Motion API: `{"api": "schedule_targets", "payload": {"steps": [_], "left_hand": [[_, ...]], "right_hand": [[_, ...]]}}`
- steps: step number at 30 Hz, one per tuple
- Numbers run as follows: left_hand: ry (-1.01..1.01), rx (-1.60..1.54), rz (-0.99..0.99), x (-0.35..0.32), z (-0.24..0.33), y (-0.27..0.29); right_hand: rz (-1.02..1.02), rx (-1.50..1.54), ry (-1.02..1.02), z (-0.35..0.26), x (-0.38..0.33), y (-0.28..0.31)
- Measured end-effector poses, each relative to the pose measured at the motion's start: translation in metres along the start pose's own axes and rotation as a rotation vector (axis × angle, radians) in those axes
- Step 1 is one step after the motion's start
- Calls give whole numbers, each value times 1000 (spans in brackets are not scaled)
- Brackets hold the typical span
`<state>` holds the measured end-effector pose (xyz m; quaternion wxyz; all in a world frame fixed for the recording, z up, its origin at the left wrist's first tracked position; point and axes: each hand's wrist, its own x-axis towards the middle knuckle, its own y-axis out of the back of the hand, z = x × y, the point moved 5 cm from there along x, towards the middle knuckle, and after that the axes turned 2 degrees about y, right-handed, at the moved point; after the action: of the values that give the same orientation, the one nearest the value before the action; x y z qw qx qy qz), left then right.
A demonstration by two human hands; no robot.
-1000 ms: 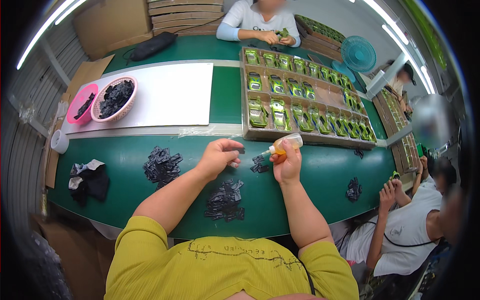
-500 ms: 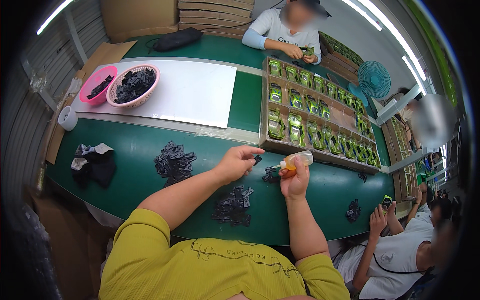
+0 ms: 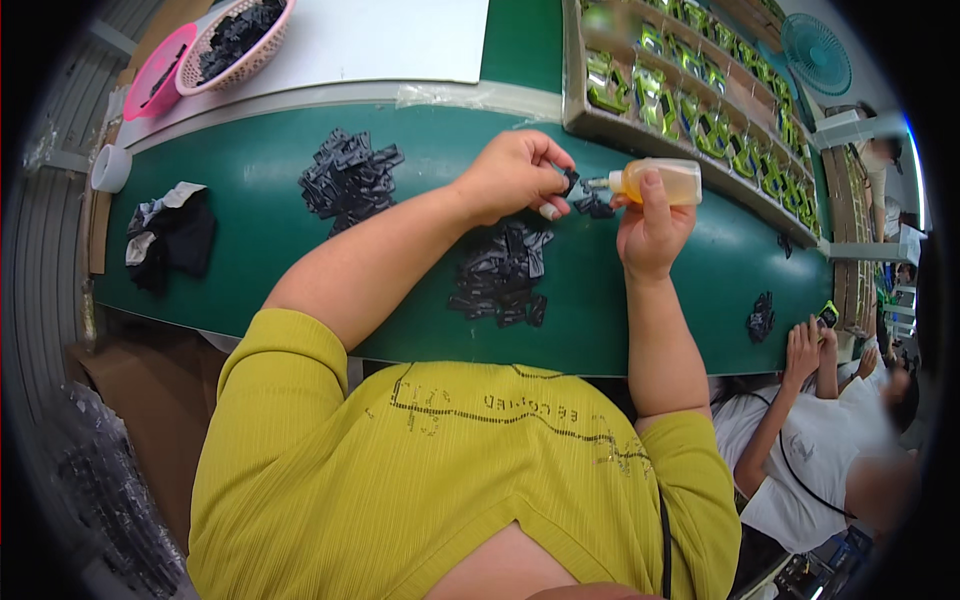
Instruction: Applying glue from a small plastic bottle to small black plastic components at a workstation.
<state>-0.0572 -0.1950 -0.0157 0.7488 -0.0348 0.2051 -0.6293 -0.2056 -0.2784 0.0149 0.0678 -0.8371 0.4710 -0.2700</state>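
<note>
Between the fingertips of my left hand (image 3: 515, 178) is a small black plastic part (image 3: 571, 183). My right hand (image 3: 655, 230) grips a clear squeeze bottle (image 3: 678, 182) holding amber liquid, tipped on its side. Its thin nozzle points left and ends at or very near the black part; whether they touch I cannot tell. A few more black parts (image 3: 596, 206) lie on the table just below the nozzle. Closer to my body is a loose pile of black parts (image 3: 502, 275), and a larger pile (image 3: 346, 180) lies to the left of my left forearm.
A divided cardboard tray (image 3: 640, 128) of green-and-black items stands beyond my right hand. Two pink baskets (image 3: 236, 50) with black parts sit far left. A dark cloth (image 3: 170, 237) and a white roll (image 3: 111, 168) lie at left. A co-worker's hands (image 3: 812, 345) work at right.
My view has tilted down, so the table sits higher in the picture. The black part and the bottle's nozzle have come closer together. My left index finger has curled in.
</note>
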Motion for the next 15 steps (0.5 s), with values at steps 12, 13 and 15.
{"api": "schedule_targets", "payload": {"steps": [12,13,15], "left_hand": [[53,78,11,-11,-2,-5],[53,78,14,-10,-2,-4],[51,80,14,-9,-1,-4]], "right_hand": [[-41,-246,110,-10,-9,-2],[-42,-249,111,-10,-9,-3],[-41,-251,108,-9,-8,-3]]}}
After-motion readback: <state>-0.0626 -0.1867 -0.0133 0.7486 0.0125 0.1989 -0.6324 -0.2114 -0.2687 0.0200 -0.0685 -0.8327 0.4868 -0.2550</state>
